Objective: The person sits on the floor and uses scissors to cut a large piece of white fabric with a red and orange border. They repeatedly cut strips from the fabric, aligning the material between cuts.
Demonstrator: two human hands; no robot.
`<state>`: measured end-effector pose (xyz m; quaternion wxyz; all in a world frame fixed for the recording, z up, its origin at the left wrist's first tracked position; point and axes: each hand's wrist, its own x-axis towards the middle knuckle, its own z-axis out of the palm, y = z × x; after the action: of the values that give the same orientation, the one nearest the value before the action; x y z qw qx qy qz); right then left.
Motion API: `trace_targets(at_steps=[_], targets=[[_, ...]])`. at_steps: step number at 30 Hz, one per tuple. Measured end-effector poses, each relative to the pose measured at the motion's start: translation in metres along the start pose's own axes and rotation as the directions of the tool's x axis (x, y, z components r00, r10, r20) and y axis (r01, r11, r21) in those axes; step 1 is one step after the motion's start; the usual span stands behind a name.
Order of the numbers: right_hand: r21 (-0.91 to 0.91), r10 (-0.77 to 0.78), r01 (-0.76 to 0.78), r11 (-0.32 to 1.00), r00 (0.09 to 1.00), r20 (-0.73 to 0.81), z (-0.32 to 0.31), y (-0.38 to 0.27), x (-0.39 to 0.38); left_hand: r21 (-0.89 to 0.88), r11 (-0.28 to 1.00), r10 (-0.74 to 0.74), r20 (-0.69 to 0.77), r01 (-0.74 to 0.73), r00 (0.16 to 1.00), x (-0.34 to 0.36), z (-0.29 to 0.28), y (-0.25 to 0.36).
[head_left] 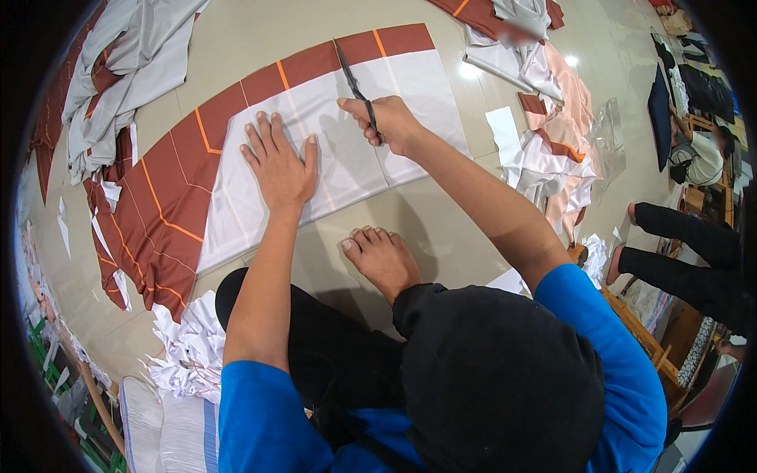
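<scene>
A white cloth (pixel 426 102) lies spread on the tiled floor (pixel 244 43), apparently over a brown-red cloth (pixel 162 189) with orange lines that shows past its far and left edges. The left hand (pixel 280 165) rests palm down nearer the white cloth's left edge than its right, fingers slightly spread and gripping nothing. The right hand (pixel 386 124) is curled around the handles of black scissors (pixel 352 83), whose blades point over the white cloth's far edge onto the brown-red band; whether they touch the fabric cannot be told. A bare foot (pixel 382 260) is just beside the near edge.

Both cloths look thin, light and limp, probably smooth enough to slide on each other and quick to crease. A flat palm should steady them; for lifting, pinching both layers at a corner seems best. The scissors look rigid and heavier, best taken by the handle loops.
</scene>
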<state>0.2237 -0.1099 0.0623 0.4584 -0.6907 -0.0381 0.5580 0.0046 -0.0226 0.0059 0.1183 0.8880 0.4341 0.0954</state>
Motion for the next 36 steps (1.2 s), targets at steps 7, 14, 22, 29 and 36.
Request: trace_targets(at_steps=[7, 14, 22, 29, 36], targets=[[0.0, -0.009, 0.009, 1.0, 1.0, 0.01, 0.0, -0.006, 0.005, -0.008, 1.0, 0.01, -0.012, -0.01, 1.0, 0.0, 0.002, -0.002], [-0.004, -0.023, 0.023, 1.0, 0.999, 0.028, -0.001, -0.003, 0.01, -0.002, 1.0, 0.006, -0.006, -0.006, 1.0, 0.0, 0.001, 0.0], [-0.096, -0.062, 0.054, 0.994, 0.995, -0.079, -0.009, -0.005, -0.002, 0.011, 1.0, 0.002, 0.01, -0.002, 1.0, 0.0, 0.001, 0.001], [-0.863, -0.821, 0.238, 0.446, 0.492, -0.288, -0.068, 0.029, -0.02, 0.01, 1.0, 0.001, 0.005, -0.001, 1.0, 0.0, -0.002, -0.005], [-0.711, -0.693, 0.312, 0.63, 0.64, -0.333, -0.101, 0.031, -0.002, -0.037, 0.999, 0.006, 0.027, -0.005, 1.0, 0.0, -0.005, 0.004]])
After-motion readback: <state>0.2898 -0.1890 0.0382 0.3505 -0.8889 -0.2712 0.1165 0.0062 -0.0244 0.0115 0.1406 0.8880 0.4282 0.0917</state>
